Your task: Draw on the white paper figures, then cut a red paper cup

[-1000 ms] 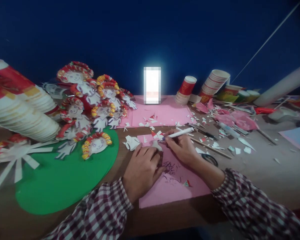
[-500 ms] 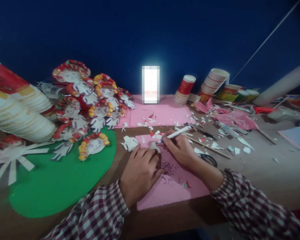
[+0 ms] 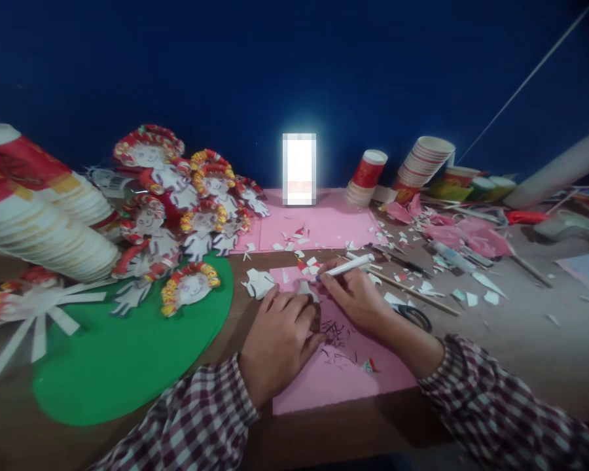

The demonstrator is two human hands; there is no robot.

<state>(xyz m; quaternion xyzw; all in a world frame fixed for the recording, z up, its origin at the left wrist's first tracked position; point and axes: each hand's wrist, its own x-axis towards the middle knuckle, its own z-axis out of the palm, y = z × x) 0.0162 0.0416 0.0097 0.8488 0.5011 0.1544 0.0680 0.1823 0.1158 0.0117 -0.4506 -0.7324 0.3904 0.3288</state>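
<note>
My right hand (image 3: pixel 356 294) grips a white marker (image 3: pixel 346 266), its tip down on a small white paper cutout (image 3: pixel 305 288). My left hand (image 3: pixel 279 333) lies beside it with fingers curled, pressing that cutout onto a pink sheet (image 3: pixel 343 373) covered with dark pen marks. A second white cutout (image 3: pixel 258 282) lies just left of the sheet.
Finished paper-cup dolls (image 3: pixel 177 203) crowd a green round sheet (image 3: pixel 122 366) at the left. Stacked paper cups lie at far left (image 3: pixel 39 209) and stand at the back (image 3: pixel 425 167). Scissors (image 3: pixel 412 316), sticks and paper scraps litter the right. A lit phone (image 3: pixel 299 169) leans on the blue wall.
Both hands stay in place on the cutout; the marker has tilted a little lower. The view shifted slightly.
</note>
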